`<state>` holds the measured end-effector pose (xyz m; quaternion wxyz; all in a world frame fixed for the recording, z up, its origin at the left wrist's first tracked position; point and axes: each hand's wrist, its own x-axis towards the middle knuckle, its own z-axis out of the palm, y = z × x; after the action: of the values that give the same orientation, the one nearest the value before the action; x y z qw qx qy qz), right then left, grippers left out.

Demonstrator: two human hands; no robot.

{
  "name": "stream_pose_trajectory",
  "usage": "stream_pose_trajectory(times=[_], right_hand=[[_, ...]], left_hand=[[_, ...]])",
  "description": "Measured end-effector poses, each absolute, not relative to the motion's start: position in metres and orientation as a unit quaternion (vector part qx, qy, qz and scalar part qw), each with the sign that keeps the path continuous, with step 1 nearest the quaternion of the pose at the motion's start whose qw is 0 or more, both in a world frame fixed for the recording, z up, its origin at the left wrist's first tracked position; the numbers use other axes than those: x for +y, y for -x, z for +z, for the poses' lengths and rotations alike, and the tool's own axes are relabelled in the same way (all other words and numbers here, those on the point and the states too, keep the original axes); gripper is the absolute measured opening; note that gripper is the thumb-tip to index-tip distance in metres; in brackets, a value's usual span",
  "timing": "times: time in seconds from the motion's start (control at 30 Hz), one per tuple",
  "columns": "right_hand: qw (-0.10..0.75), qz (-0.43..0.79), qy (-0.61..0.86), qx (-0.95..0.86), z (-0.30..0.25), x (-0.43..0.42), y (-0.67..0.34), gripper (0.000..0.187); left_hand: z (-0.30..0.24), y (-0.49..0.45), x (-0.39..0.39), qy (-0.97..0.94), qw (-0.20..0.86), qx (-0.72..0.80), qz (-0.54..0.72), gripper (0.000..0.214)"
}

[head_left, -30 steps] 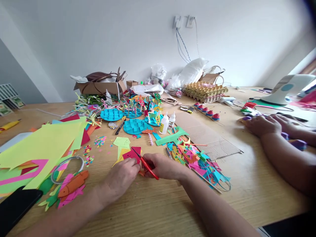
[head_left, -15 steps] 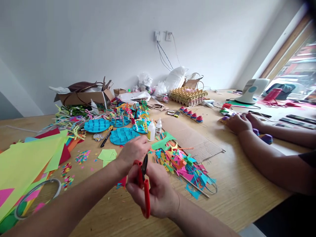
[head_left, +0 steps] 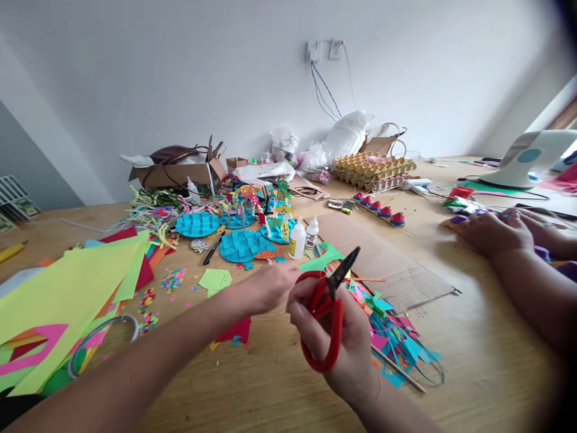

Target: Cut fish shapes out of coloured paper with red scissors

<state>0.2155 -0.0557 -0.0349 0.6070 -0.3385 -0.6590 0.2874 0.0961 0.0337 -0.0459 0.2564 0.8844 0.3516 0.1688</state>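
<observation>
1. Near edge of the table [head_left: 473,361]: right hand [head_left: 349,346], raised above the wood, fingers clamped through the loops of the red-handled scissors [head_left: 327,313]; black blades closed, tips aimed up toward the far right corner
2. Just left of it: left hand [head_left: 270,285], blurred, fingertips close beside the scissor loops; whether it grips anything cannot be told
3. Handling note, as a judgement: with the left hand so close alongside, the blades are best kept closed and pointed away from it; the deep hold in the loops looks steady
4. Under the hands: dark red paper piece [head_left: 237,331], flat; to the right, paper scraps [head_left: 387,328] and a wooden stick [head_left: 399,368]
5. Left edge: yellow-green sheets [head_left: 67,288]
6. Middle: glue bottles [head_left: 297,240], blue paper discs [head_left: 243,245], cardboard sheet [head_left: 387,264]
7. Right edge: another person's hands [head_left: 496,231], resting together
8. Far edge: egg trays [head_left: 372,165], cardboard box [head_left: 175,173]
</observation>
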Motion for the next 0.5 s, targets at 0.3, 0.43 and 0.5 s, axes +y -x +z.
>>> stream_pose_trajectory(times=[0.3,0.43,0.5], right_hand=[[0.482,0.359,0.436,-0.670,-0.055,-0.030,-0.205,0.005],[0.420,0.356,0.457,-0.698,-0.072,-0.023,-0.202,0.008],[0.401,0.347,0.464,-0.710,-0.076,-0.022,-0.200,0.008]], left_hand=[[-0.040,0.019,0.026,-0.863,0.183,0.470,-0.020,0.039],[-0.049,0.010,0.015,-0.874,0.179,0.449,-0.055,0.048],[-0.048,0.001,0.013,-0.881,0.178,0.431,-0.071,0.041]])
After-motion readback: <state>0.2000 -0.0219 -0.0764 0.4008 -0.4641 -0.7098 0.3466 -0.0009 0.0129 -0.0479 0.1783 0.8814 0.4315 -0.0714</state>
